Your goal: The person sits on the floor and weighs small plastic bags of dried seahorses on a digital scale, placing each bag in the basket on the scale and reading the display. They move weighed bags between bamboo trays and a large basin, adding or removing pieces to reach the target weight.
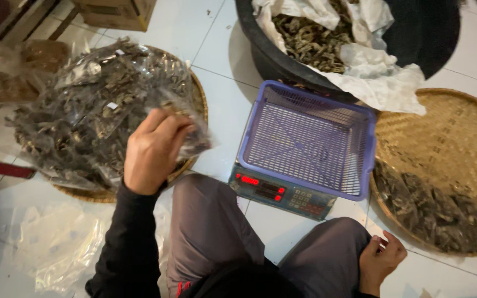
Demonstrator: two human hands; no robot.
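My left hand (153, 150) is raised over the left woven tray (199, 96) and grips a clear plastic bag of dried dark pieces (191, 135) by its edge. Under it, several more filled clear bags (92, 105) are piled on that tray. My right hand (382, 260) rests on my right knee with fingers loosely curled and nothing in it, close to the rim of the right woven tray (454, 138). Between my knees stands a digital scale (280, 193) with a red display, carrying an empty purple plastic basket (307, 138).
A black tub (432, 38) lined with white plastic holds loose dried pieces (310, 38) at the back. The right tray has a heap of dried pieces (434, 212). Empty clear bags (56, 245) lie on the white tiled floor at left. A cardboard box (117, 14) stands behind.
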